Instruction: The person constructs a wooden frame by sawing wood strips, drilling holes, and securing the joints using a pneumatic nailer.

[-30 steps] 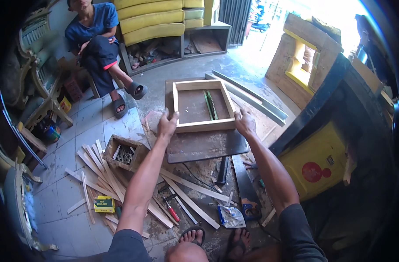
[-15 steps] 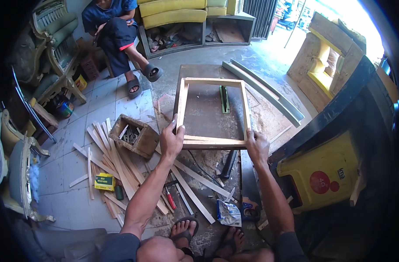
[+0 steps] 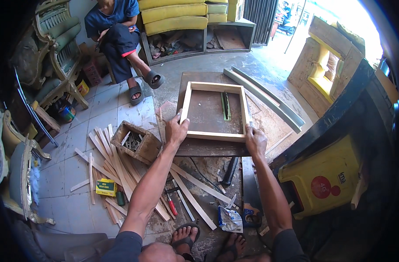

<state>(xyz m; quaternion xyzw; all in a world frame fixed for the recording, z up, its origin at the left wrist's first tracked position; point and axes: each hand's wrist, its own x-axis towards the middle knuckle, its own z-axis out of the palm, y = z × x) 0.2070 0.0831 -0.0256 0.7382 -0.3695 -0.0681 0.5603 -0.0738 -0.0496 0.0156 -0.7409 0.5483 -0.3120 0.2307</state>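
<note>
A rectangular frame of pale wood is held level over a low dark worktable, and I cannot tell whether it touches the top. My left hand grips its near left corner. On the near right corner, my right hand has its fingers closed round the wood. Through the frame's opening shows a green slotted plate set in the tabletop, with a dark blade-like strip along it.
Left of the table stand a wooden box of small pieces and a pile of thin wooden strips. A red-handled tool, a handsaw and metal channels lie around. A seated person is at far left; a yellow plastic stool lies right.
The frame has tilted down flatter toward the tabletop, its near bar now showing a broad face. Both hands moved with it, and the view has shifted slightly.
</note>
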